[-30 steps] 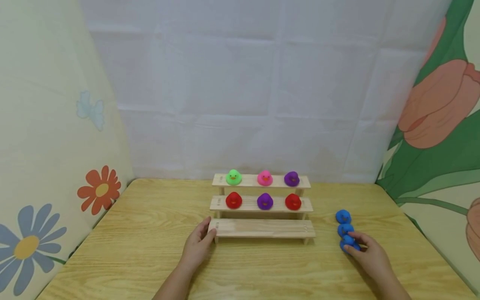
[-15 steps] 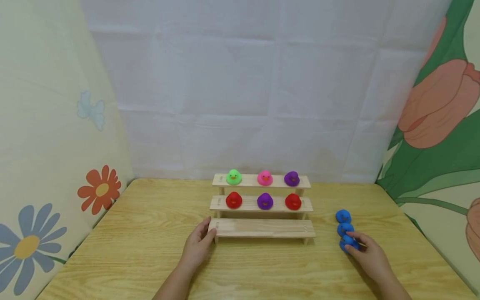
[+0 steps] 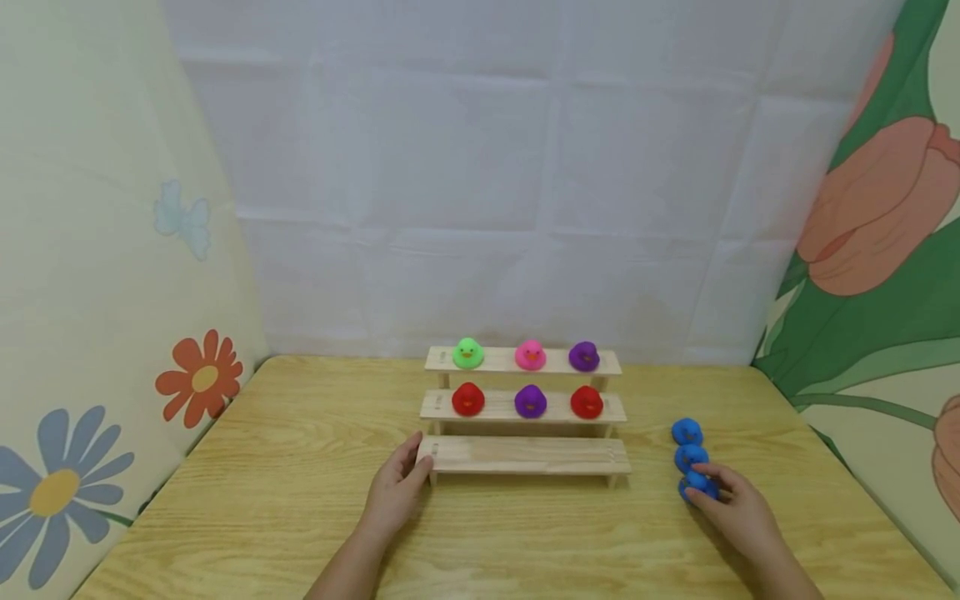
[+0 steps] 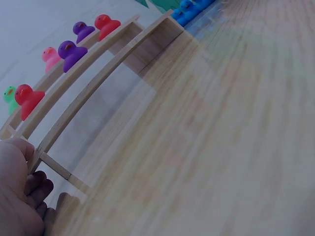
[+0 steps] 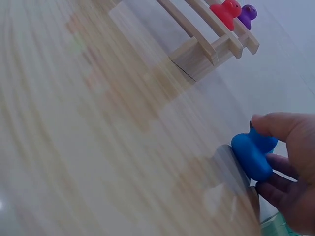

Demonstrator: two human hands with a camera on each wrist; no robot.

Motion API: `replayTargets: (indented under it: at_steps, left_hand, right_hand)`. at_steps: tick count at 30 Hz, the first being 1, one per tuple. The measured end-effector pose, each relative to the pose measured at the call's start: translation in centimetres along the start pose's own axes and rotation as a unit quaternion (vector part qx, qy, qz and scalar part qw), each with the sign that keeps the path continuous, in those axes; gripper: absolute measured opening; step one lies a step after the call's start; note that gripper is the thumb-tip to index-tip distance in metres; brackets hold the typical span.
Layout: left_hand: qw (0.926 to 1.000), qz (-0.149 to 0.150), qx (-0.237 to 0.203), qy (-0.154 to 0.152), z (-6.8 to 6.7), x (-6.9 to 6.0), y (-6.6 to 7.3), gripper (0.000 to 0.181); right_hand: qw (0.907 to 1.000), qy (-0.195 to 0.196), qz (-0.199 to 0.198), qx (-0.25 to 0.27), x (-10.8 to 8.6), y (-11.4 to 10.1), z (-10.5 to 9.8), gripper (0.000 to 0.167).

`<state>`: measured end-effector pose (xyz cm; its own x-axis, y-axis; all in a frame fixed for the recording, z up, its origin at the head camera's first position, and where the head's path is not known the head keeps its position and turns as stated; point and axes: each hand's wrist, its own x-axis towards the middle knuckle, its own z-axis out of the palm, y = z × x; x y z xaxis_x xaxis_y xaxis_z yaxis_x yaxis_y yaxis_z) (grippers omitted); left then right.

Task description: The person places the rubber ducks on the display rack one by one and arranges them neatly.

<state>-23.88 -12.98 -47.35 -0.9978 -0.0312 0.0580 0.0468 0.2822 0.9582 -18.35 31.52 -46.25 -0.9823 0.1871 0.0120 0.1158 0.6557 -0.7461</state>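
Note:
A three-tier wooden display stand (image 3: 525, 455) stands on the table. My left hand (image 3: 396, 490) grips the left end of its lowest shelf, thumb toward the front. On the top shelf sit a green rubber duck (image 3: 468, 354), a pink duck (image 3: 530, 356) and a purple duck (image 3: 584, 357). The middle shelf bears a red duck (image 3: 468, 400), a purple duck (image 3: 530, 402) and another red duck (image 3: 587, 402). Right of the stand, my right hand (image 3: 742, 510) pinches a blue rubber duck (image 5: 252, 155) at the near end of a row of blue ducks (image 3: 691, 457). Fingers partly hide this row's near end.
The wood-grain table (image 3: 540, 542) reaches back to a white cloth backdrop (image 3: 480, 167). Flower-printed panels flank it, a daisy one (image 3: 82, 275) at left and a tulip one (image 3: 885, 333) at right. The lowest shelf shows bare wood.

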Motion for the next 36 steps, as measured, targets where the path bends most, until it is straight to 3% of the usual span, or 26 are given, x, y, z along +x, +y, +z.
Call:
replayTargets:
  at_steps: [4,11,24,36]
  left_hand:
    - [1.0,0.001,0.005,0.001,-0.06,0.0,-0.04,0.052]
    - [0.9999,0.012,0.001,-0.007,-0.24,0.01,-0.07,0.053]
    - [1.0,0.002,-0.001,-0.004,-0.05,0.2,-0.26,0.053]
    - [1.0,0.0,-0.006,-0.005,0.01,0.21,-0.26,0.053]
  right_hand:
    - [0.9998,-0.003,0.016,0.007,0.03,-0.18,0.08,0.055]
    - [0.9999,-0.004,0.014,-0.004,-0.01,-0.36,0.12,0.05]
    - [0.9995,0.006,0.028,-0.015,0.23,-0.08,0.03,0.06]
    - [0.9987,0.011,0.032,0.039,-0.15,-0.63,0.32,0.06]
